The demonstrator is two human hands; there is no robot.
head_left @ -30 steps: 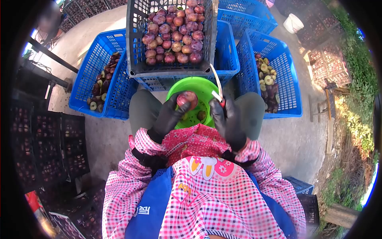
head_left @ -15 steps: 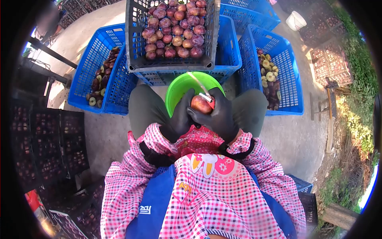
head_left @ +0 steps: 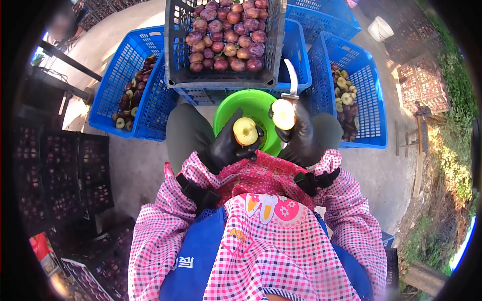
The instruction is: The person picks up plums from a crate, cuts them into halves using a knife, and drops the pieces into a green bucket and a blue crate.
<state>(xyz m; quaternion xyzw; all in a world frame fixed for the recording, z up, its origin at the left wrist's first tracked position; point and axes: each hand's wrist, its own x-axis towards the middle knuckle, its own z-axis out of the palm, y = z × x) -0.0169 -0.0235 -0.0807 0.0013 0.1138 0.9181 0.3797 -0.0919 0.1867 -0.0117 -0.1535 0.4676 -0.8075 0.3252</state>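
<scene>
The cut fruit is in two pieces, one in each gloved hand, close to the green tub (head_left: 232, 109) between the knees. The left half (head_left: 245, 131), in the left hand (head_left: 222, 149), shows a round, pale yellow cut face with small darker marks near its middle and a thin reddish edge of skin below. That hand's thumb and fingers are curled about it, cupping it. The right half (head_left: 284, 114) looks whiter, nearly washed out by light, with a yellowish patch and a dark red rim. The right hand (head_left: 303, 139) grips it together with the knife (head_left: 292, 75), whose curved blade points away from the body; how each finger sits there I cannot tell. Whole purple-red plums (head_left: 230, 36) fill the black crate (head_left: 223, 80) beyond.
</scene>
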